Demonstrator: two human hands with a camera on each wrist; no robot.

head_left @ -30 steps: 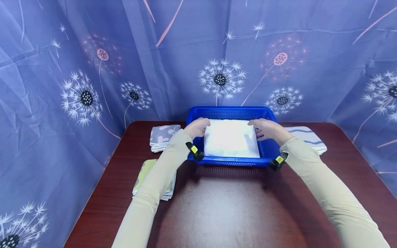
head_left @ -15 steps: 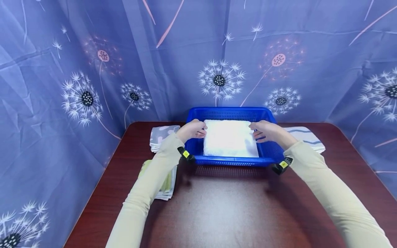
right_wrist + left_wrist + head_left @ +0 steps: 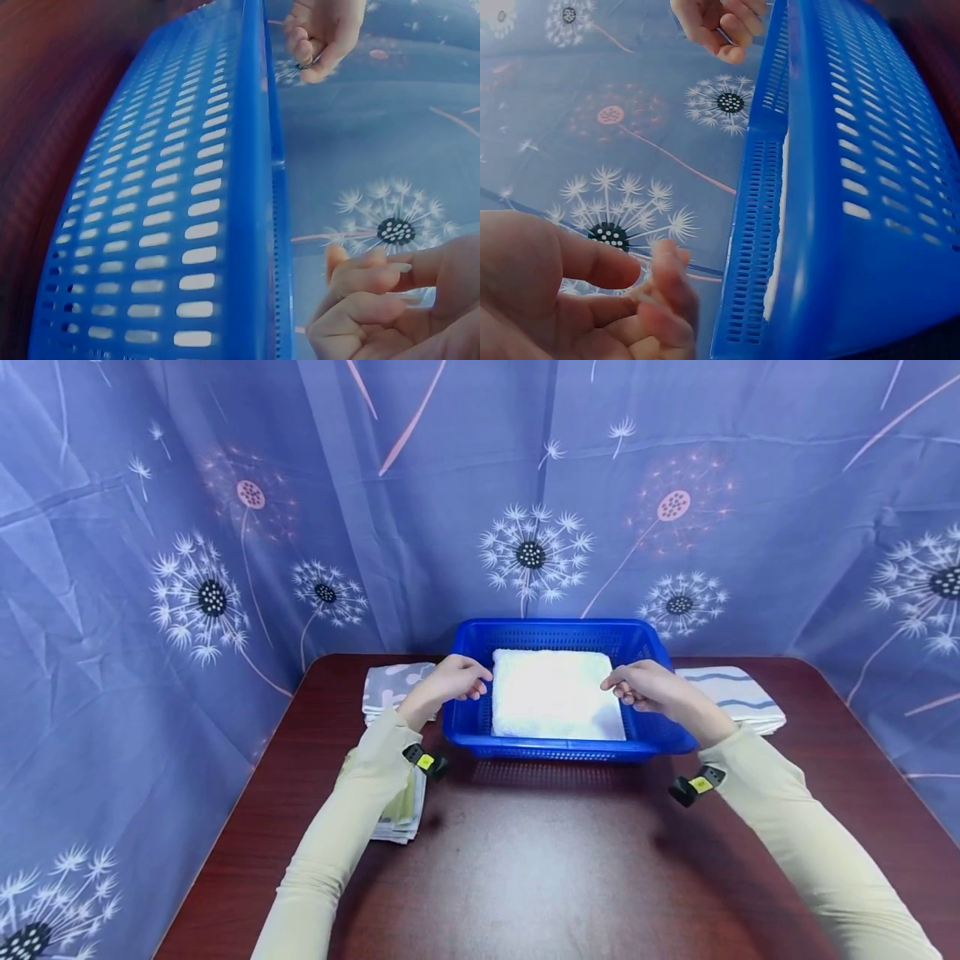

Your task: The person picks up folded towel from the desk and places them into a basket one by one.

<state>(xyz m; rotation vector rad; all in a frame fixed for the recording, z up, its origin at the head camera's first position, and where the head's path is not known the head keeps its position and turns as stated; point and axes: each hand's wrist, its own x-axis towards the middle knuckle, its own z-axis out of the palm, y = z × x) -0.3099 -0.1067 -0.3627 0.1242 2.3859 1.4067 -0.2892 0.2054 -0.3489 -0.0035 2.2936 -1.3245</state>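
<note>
1. The white folded cloth (image 3: 555, 693) lay flat inside the blue basket (image 3: 558, 747), and its long axis ran from left to right, as did the long side of the basket.

2. The left hand (image 3: 456, 681) was just beside the left edge of the cloth, so the cloth lay to the right of its fingers. Its thumb and fingers were loosely curved, with a gap between them, and held nothing.

3. The right hand (image 3: 651, 685) was on the opposite side. In the head view its fingertips overlapped the right edge of the cloth, so it looked a little nearer than the left one. However, both wrist views showed the hands higher than the rim, so I judged them apart from the cloth. Its fingers were loosely bent, the thumb close to them, with nothing held; whether thumb and finger touched, I could not tell.

4. Compared with half a second earlier, both hands had moved back toward the person, and the left one also outward. The cloth and the basket had hardly changed place, while more of the striped cloth (image 3: 731, 693) had become visible behind the right wrist.
</note>
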